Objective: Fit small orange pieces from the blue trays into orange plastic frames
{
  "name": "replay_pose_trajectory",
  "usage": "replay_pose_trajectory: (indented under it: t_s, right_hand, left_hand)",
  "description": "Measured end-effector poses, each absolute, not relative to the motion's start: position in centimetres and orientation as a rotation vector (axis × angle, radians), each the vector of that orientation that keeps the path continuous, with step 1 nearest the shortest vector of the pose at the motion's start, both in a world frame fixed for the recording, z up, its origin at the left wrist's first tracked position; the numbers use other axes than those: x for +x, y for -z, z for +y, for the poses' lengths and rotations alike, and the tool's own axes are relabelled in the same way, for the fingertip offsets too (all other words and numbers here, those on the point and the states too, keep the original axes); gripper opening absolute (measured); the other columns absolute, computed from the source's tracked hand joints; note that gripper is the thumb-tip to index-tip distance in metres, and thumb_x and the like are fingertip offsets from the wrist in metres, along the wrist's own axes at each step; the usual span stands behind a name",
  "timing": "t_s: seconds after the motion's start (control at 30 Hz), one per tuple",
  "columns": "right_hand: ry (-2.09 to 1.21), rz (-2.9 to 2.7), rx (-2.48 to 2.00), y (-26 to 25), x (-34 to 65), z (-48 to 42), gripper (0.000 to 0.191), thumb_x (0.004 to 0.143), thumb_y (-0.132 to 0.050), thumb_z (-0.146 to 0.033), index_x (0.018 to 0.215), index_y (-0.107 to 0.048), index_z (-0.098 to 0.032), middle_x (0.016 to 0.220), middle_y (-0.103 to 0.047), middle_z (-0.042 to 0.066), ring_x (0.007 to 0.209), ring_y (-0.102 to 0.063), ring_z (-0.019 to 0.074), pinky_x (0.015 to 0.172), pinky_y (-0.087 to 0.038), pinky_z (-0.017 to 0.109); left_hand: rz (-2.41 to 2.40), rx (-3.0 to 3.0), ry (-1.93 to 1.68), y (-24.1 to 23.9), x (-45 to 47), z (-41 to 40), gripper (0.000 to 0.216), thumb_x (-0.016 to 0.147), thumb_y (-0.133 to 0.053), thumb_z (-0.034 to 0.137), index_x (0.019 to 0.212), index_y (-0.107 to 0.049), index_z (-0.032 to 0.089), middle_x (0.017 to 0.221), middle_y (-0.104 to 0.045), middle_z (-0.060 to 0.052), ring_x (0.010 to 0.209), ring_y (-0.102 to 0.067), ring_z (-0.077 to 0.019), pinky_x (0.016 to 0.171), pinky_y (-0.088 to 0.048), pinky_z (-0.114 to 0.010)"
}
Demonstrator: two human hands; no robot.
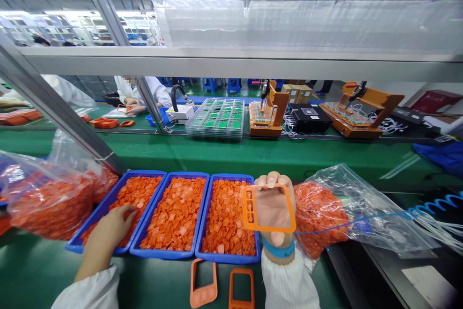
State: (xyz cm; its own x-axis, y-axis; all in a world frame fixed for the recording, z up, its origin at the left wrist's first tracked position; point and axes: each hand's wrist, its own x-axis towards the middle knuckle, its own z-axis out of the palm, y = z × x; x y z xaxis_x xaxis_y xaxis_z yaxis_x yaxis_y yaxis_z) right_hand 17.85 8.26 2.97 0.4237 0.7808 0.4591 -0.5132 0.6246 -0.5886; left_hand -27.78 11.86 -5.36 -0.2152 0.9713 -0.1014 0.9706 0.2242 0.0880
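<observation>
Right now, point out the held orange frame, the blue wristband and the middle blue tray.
Held orange frame (pixel 269 229), head view: lower bar.
Blue wristband (pixel 279 252), head view: middle of the band.
Middle blue tray (pixel 162 253), head view: near rim.

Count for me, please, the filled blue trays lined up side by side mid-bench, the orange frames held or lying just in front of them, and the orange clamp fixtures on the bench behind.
Blue trays: 3
Orange frames, one in the right hand: 3
Clamp fixtures: 2
Total: 8
</observation>
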Motion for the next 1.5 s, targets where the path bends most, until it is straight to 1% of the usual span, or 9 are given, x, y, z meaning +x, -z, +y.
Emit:
replay_pose_trajectory:
  t_s: [0.27, 0.5, 0.6, 0.73, 0.83, 1.23, 1.3, 1.43, 1.5]
  right_hand:
    - [-0.824, -0.776, -0.361, -2.5, 17.8, 8.7, 0.098, 0.028, -0.108, -0.061, 0.108, -0.057, -0.038, 0.106, -0.056, 0.002, 0.103, -0.065, 0.0300, 0.092, -0.060, 0.050]
    - [-0.846, -0.794, -0.359, -3.0, 17.6, 8.3, 0.098, 0.031, -0.109, -0.061, 0.113, -0.059, -0.040, 0.108, -0.059, 0.001, 0.102, -0.066, 0.0280, 0.093, -0.062, 0.048]
    - [-0.846, -0.802, -0.366, -3.3, 17.5, 8.4, 0.083, 0.047, -0.106, -0.063, 0.113, -0.061, -0.037, 0.111, -0.063, 0.001, 0.102, -0.068, 0.0265, 0.092, -0.063, 0.045]
    - [-0.851, -0.810, -0.386, -4.0, 17.3, 8.5, 0.045, 0.094, -0.080, -0.055, 0.125, -0.067, -0.024, 0.123, -0.070, 0.007, 0.104, -0.072, 0.0242, 0.090, -0.064, 0.044]
    - [-0.881, -0.825, -0.405, -5.1, 17.2, 8.2, 0.039, 0.104, -0.072, -0.043, 0.134, -0.067, -0.020, 0.134, -0.071, 0.010, 0.112, -0.073, 0.0256, 0.093, -0.065, 0.045]
    - [-0.888, -0.813, -0.343, -4.8, 17.3, 7.8, 0.041, 0.103, -0.073, -0.046, 0.135, -0.066, -0.021, 0.134, -0.070, 0.010, 0.111, -0.073, 0.0256, 0.093, -0.064, 0.045]
    - [-0.868, -0.799, -0.309, -4.3, 17.4, 7.7, 0.053, 0.091, -0.082, -0.060, 0.130, -0.067, -0.027, 0.127, -0.069, 0.007, 0.104, -0.071, 0.0242, 0.090, -0.063, 0.043]
    - [-0.863, -0.784, -0.245, -4.2, 17.5, 7.0, 0.089, 0.044, -0.100, -0.079, 0.116, -0.064, -0.040, 0.108, -0.062, 0.002, 0.087, -0.061, 0.0238, 0.079, -0.061, 0.042]
    - [-0.873, -0.783, -0.207, -4.6, 17.5, 6.8, 0.091, 0.041, -0.095, -0.086, 0.112, -0.063, -0.039, 0.100, -0.058, 0.001, 0.079, -0.056, 0.0221, 0.070, -0.058, 0.039]
  left_hand:
    - [2.432, 1.870, -0.066, 6.3, -28.3, 11.6, 0.047, 0.107, -0.043, 0.042, 0.120, -0.082, 0.020, 0.126, -0.082, -0.019, 0.116, -0.078, -0.0392, 0.101, -0.060, -0.046]
    - [2.474, 1.870, -0.109, 6.6, -28.6, 11.3, 0.058, 0.108, -0.035, 0.048, 0.127, -0.078, 0.014, 0.132, -0.080, -0.020, 0.119, -0.076, -0.0397, 0.104, -0.058, -0.046]
    - [2.470, 1.876, -0.106, 6.6, -28.6, 11.3, 0.055, 0.108, -0.036, 0.046, 0.127, -0.078, 0.016, 0.135, -0.079, -0.018, 0.121, -0.076, -0.0380, 0.105, -0.058, -0.045]
    - [2.477, 1.895, -0.084, 6.5, -28.4, 11.4, 0.053, 0.109, -0.036, 0.043, 0.131, -0.077, 0.018, 0.138, -0.078, -0.018, 0.123, -0.075, -0.0381, 0.103, -0.059, -0.045]
    - [2.478, 1.917, -0.059, 6.2, -28.3, 11.5, 0.054, 0.108, -0.036, 0.040, 0.137, -0.076, 0.018, 0.135, -0.078, -0.021, 0.122, -0.075, -0.0412, 0.099, -0.059, -0.049]
    - [2.357, 1.932, -0.044, 6.1, -28.5, 11.9, 0.057, 0.107, -0.033, 0.037, 0.137, -0.076, 0.014, 0.134, -0.079, -0.021, 0.124, -0.075, -0.0410, 0.100, -0.060, -0.052]
    - [2.336, 1.941, -0.051, 6.2, -28.5, 11.9, 0.054, 0.105, -0.036, 0.036, 0.132, -0.078, 0.015, 0.134, -0.080, -0.019, 0.125, -0.075, -0.0395, 0.101, -0.060, -0.049]
    - [2.332, 1.934, -0.067, 6.1, -28.5, 12.0, 0.054, 0.103, -0.038, 0.036, 0.129, -0.080, 0.014, 0.132, -0.081, -0.020, 0.123, -0.076, -0.0397, 0.101, -0.060, -0.049]
    - [2.337, 1.923, -0.069, 6.0, -28.4, 12.0, 0.055, 0.103, -0.036, 0.036, 0.130, -0.079, 0.013, 0.132, -0.080, -0.020, 0.123, -0.076, -0.0404, 0.101, -0.060, -0.050]
